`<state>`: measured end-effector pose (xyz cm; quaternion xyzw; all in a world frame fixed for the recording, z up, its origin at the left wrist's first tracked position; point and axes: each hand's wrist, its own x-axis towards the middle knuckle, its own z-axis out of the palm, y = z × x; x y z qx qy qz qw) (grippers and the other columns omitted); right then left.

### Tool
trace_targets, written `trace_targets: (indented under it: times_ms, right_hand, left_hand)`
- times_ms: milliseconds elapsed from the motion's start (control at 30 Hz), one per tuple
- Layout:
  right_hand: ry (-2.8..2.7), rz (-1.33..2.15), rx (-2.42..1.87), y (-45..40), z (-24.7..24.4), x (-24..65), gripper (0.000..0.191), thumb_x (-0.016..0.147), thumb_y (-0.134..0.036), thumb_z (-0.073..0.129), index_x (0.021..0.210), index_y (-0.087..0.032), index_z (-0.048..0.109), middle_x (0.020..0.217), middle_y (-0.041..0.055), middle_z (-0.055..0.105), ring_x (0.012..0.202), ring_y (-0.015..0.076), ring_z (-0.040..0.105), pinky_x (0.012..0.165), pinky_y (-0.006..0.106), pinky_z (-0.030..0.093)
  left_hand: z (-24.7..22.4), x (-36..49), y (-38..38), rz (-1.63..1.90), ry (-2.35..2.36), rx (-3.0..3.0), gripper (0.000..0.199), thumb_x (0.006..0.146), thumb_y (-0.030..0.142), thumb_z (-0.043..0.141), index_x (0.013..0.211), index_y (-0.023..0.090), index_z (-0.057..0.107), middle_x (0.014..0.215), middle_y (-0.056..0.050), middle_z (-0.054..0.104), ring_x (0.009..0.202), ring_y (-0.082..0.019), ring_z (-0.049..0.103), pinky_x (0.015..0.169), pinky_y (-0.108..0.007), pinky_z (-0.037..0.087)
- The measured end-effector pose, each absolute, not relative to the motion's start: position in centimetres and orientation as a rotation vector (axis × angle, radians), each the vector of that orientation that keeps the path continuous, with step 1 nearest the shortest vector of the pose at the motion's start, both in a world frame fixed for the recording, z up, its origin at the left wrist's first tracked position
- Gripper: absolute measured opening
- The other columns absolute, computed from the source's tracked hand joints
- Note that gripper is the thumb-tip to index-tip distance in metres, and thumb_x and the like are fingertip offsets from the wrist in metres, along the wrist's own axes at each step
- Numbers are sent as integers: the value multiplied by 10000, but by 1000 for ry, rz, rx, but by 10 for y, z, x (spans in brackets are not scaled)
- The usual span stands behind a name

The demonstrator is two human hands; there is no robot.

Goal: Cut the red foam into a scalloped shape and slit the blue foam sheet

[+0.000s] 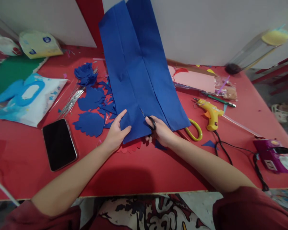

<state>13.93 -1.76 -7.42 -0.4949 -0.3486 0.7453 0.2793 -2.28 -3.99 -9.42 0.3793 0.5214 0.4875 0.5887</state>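
A large sheet of blue paper (132,73) with long fold creases fills the middle, its top leaning up against the wall. My left hand (116,132) holds its lower left corner, thumb on top and some fingers hidden underneath. In my right hand (160,131) are black-handled scissors (153,124), thumb through one loop. Their blades lie at the paper's lower part, pointing up and away from me. Left of the sheet are scalloped blue paper cutouts (90,124) and scraps. Under its lower edge, red scalloped paper (131,147) peeks out.
A phone (59,143), wipes pack (31,97) and blue flower with wire stems (85,75) sit to the left. Rightward are a yellow-handled tool (195,130), yellow glue gun (210,111) with cord, purple power box (275,156) and pink paper (194,80). The red table's (124,179) front edge is near me.
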Motion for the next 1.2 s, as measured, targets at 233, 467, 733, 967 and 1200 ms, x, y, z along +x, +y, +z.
trace_targets:
  times_ms: [233,467,733,967,1200]
  right_hand:
    - [-896,2073,-1298,-13,-69,139,343,810,-493,538,945,-187,465,514,-35,553,373,121,547,316,213,479]
    - [-913,2107,-1248,-10,-69,141,347,850,-481,475,1020,-180,498,519,-24,564,391,137,566,341,232,500]
    - [-910,2046,-1287,-10,-73,138,326,826,-497,513,909,-182,489,482,-41,538,350,125,535,291,207,449]
    - [-933,1978,-1289,-13,-76,137,341,794,-507,555,862,-189,453,464,-47,529,350,118,529,281,197,436]
    - [-975,1938,-1283,-14,-77,136,311,806,-481,547,809,-195,423,434,-54,514,322,109,508,255,179,392]
  left_hand:
    - [-93,-23,-40,1129,1211,874,697,684,174,633,1326,146,362,1408,-122,402,1282,-271,402,1090,-466,322]
    - [-94,-23,-40,1126,1208,891,717,686,179,630,1338,121,338,1406,-137,400,1281,-267,402,1092,-468,314]
    - [-96,-24,-41,1131,1238,929,656,691,177,630,1305,166,400,1417,-101,388,1310,-269,357,1098,-461,309]
    - [-94,-22,-41,1130,1216,898,693,688,177,632,1326,140,364,1411,-123,396,1292,-271,386,1092,-465,318]
    - [-95,-23,-40,1128,1218,892,699,681,178,636,1323,137,363,1392,-130,423,1263,-281,425,1084,-484,327]
